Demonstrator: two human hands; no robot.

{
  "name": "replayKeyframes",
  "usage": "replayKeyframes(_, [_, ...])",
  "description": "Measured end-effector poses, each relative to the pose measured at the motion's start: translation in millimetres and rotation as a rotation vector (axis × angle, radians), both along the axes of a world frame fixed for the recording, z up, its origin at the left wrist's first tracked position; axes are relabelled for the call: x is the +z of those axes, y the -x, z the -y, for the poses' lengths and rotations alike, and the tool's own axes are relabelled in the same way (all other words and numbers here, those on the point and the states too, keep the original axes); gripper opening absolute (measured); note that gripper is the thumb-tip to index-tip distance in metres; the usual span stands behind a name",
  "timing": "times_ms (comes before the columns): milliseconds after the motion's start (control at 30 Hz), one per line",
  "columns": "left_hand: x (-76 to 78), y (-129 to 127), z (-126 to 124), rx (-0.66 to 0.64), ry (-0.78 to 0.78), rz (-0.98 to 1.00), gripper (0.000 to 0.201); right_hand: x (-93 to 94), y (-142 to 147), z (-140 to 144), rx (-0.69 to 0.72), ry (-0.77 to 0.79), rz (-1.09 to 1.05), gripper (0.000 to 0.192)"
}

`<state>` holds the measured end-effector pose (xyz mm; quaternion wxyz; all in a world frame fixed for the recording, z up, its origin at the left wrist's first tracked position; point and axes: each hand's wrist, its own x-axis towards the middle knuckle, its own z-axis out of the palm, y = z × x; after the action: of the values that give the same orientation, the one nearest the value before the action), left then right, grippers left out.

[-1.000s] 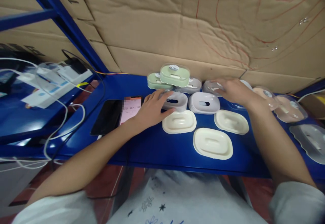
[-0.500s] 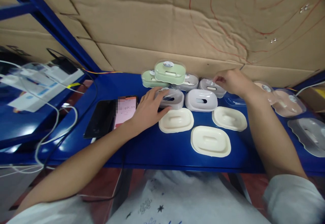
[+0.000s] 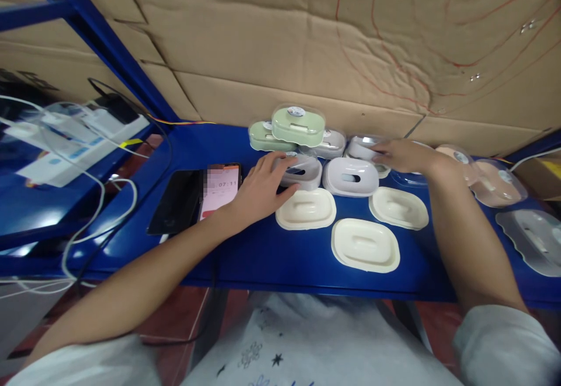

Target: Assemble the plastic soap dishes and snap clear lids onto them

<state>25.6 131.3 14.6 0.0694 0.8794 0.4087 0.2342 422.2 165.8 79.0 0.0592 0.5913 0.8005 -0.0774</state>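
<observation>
My left hand (image 3: 265,185) curls round the left end of a grey oval plastic cover (image 3: 312,171) with a slot in its top, thumb in front and fingers behind. My right hand (image 3: 405,155) grips another pale grey plastic cover (image 3: 362,148) at its right end and holds it tilted; a light piece shows beneath it. Between the hands lies a lilac-white slotted cover (image 3: 351,177). Nearer me are three cream oval plastic pieces, one on the left (image 3: 305,208), one on the right (image 3: 398,207) and one in front (image 3: 365,244).
Green oval cases (image 3: 298,125) in clear packaging are stacked at the back. Peach cases (image 3: 499,181) and a clear-wrapped grey one (image 3: 532,240) lie at the right. A lit phone (image 3: 221,187) and a black device (image 3: 174,202) are on the left, beyond them a power strip (image 3: 83,152) with cables.
My right hand has come down onto the back grey cover and tilted it up, showing a piece underneath. The left hand keeps its hold. The view has shifted slightly.
</observation>
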Motion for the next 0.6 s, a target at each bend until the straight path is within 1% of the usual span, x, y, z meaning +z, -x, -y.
replayKeyframes(133, [0.2,0,0,-0.056,0.018,0.033,0.050,22.8,-18,12,-0.029,0.006,-0.051,0.040])
replayKeyframes(200, [-0.3,0,-1,-0.092,0.038,0.055,0.049,30.7,-19,18,-0.055,0.004,-0.060,0.040])
replayKeyframes(267, [-1.3,0,-2,-0.133,0.060,0.080,0.049,36.1,-8,22,-0.078,-0.065,-0.087,0.040])
replayKeyframes(333, [-2.0,0,-4,-0.177,0.075,0.110,0.049,38.2,14,19,-0.056,-0.202,-0.144,0.037])
replayKeyframes(400, [-1.9,1,-4,-0.215,0.078,0.146,0.049,35.6,41,8,0.032,-0.285,-0.186,0.036])
replayKeyframes(467, [-0.9,1,-5,-0.224,0.070,0.181,0.047,27.9,66,-10,0.135,-0.254,-0.187,0.040])
replayKeyframes(533, [0.4,1,-5,-0.194,0.053,0.199,0.046,16.3,85,-30,0.175,-0.199,-0.177,0.056])
replayKeyframes(600, [1.3,2,-5,-0.140,0.030,0.203,0.046,4.3,93,-46,0.167,-0.162,-0.171,0.070])
